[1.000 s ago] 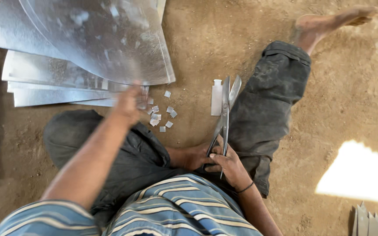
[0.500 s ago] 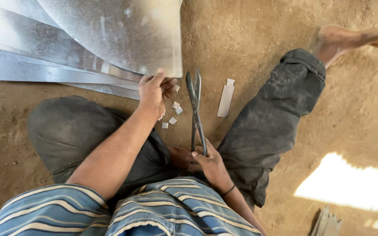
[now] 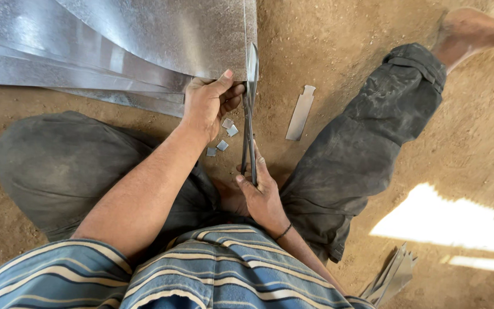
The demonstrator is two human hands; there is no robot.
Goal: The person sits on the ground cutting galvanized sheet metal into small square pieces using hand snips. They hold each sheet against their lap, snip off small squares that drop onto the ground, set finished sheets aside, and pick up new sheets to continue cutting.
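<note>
From the head view, my left hand (image 3: 207, 106) pinches the lower corner of the top galvanised sheet (image 3: 161, 34), thumb on top, grip clenched on the metal. My right hand (image 3: 261, 191) is clenched around the handles of the tin snips (image 3: 250, 111), whose blades sit at the sheet's right edge, right beside my left fingers. That closeness worries me: a slip of the blades, or the sheet springing (it curves up off the stack), could nick those fingers. Small offcuts (image 3: 224, 134) lie on the dirt floor (image 3: 327, 46), a cut strip (image 3: 300, 113) just beside. The sheet runs out of frame, and the blade tips are hard to make out.
</note>
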